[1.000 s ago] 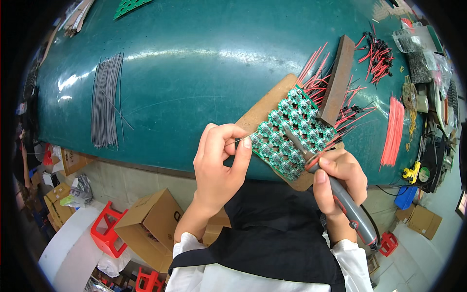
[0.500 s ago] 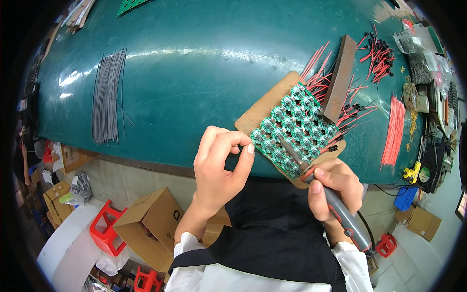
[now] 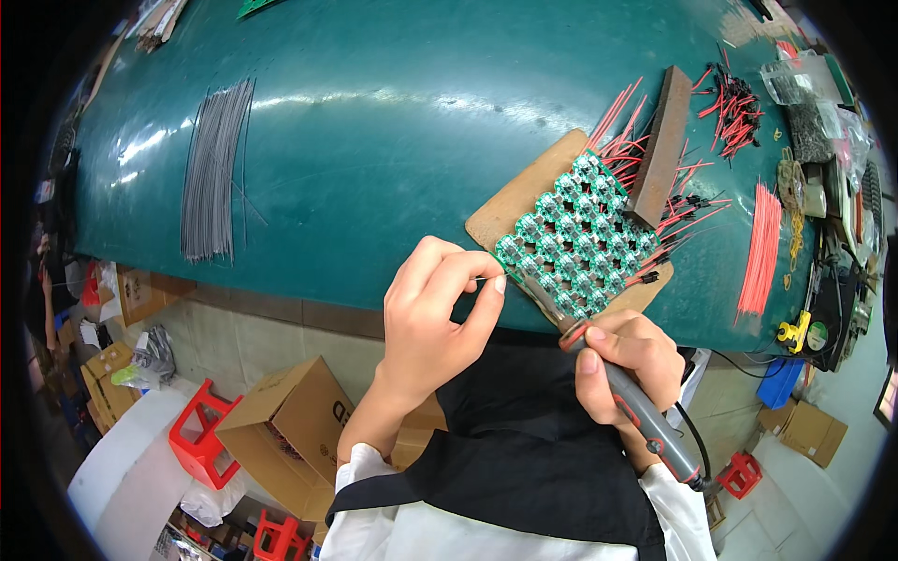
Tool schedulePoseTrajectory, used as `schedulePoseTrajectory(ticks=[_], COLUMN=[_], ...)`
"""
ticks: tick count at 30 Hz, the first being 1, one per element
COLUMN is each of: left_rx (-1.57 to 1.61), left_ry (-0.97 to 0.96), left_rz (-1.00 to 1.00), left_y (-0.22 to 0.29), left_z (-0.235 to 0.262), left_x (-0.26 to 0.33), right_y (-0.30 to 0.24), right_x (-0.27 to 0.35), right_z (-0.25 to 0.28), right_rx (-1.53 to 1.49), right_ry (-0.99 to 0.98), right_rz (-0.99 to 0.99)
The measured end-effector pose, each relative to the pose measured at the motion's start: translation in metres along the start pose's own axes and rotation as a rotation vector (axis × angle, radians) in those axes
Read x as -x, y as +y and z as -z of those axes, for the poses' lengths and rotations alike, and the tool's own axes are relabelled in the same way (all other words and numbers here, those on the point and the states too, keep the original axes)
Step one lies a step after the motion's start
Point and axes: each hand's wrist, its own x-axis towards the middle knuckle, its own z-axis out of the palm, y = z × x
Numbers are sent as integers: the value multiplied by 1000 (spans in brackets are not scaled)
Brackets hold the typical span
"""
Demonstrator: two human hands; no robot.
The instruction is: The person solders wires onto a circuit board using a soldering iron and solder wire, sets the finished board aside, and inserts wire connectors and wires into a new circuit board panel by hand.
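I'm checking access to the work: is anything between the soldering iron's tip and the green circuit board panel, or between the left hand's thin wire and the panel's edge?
Nothing visible. The soldering iron in the right hand has its tip on the green circuit board panel. The left hand pinches a thin wire right beside the panel's near edge.

A green panel (image 3: 582,238) of small round circuit boards lies flat on a brown board (image 3: 524,192) at the surface's near edge. A grey-handled soldering iron (image 3: 617,388) slants upward, its tip on the panel's near edge. A thin solder wire (image 3: 485,279) meets the panel's left corner.
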Motion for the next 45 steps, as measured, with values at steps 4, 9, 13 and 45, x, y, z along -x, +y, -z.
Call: schedulePoseTrajectory(ticks=[4, 9, 13, 45], left_rx=[-46, -86, -87, -56], left_ry=[-8, 18, 43, 152], left_rz=[-53, -64, -62, 228], left_y=[-3, -5, -3, 10], left_z=[-1, -5, -7, -11], left_x=[-1, 0, 0, 5], right_y=[-3, -6, -4, 25], right_x=[2, 1, -6, -57], right_z=[-3, -4, -2, 21], right_rx=[18, 53, 33, -206], right_ry=[-29, -68, -68, -321], right_rz=[9, 35, 25, -80])
